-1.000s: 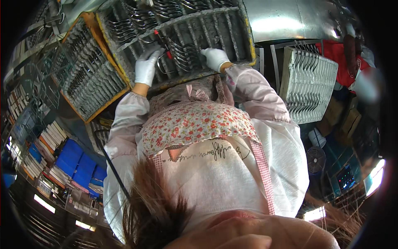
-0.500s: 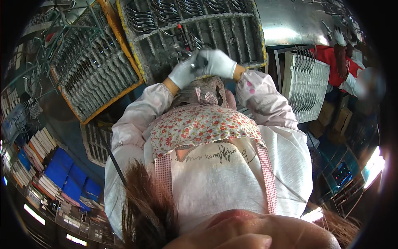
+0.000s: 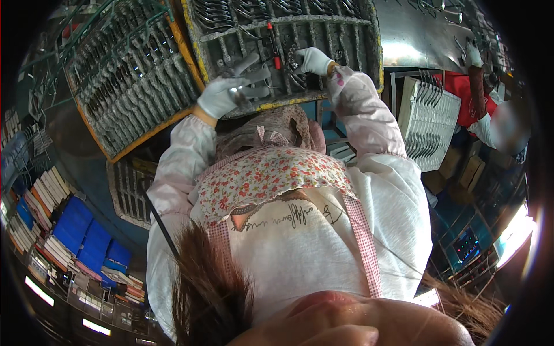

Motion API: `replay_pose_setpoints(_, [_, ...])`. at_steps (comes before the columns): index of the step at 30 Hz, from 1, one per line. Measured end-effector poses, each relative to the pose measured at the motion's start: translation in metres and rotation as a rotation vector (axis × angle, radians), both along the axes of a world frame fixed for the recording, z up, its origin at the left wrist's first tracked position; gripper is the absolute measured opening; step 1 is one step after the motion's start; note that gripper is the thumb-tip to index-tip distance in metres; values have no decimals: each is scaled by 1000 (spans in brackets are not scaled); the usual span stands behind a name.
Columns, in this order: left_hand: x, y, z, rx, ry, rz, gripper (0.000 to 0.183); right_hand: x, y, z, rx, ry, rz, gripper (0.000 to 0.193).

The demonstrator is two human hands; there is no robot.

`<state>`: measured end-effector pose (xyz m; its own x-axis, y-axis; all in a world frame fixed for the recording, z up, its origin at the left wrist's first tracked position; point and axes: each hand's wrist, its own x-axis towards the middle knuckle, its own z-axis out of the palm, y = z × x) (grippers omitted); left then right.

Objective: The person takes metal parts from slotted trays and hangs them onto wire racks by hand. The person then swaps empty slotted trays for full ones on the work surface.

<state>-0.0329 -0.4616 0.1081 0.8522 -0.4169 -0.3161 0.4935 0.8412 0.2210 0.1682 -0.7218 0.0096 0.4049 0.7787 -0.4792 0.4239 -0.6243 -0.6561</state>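
Note:
My left hand [image 3: 222,96] is in a white glove over the near left of a grey divided tray [image 3: 202,57] with a chipped yellow rim. Its grey-looking fingers are spread apart. A bright metal glint shows by the palm, and I cannot make out whether it is a separate piece. My right hand [image 3: 314,61], also gloved in white, is farther right in the tray. Its fingers are bent together at small dark metal pieces [image 3: 292,55], whose kind is unclear. Between my hands lies a red-and-black pen-like tool [image 3: 273,47].
Curved shiny metal parts [image 3: 214,16] fill the tray's far compartments. An orange-edged rack [image 3: 130,86] of metal parts stands left. On the right are a pale rack [image 3: 430,115] and a metal tabletop [image 3: 404,34]. A co-worker in red [image 3: 461,98] is beyond.
My hands were together at the tray's near edge. Now they are apart: the left moved left with its fingers spread, the right moved right and farther into the tray.

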Motion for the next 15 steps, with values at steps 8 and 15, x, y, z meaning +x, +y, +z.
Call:
replay_pose_setpoints(8, [14, -50, -28, 218, 167, -39, 66, -11, 19, 101, 181, 392, -303, 24])
replay_pose_setpoints(15, [11, -41, 25, 1375, -554, 30, 38, -78, 66, 178, 311, 425, -420, 17])
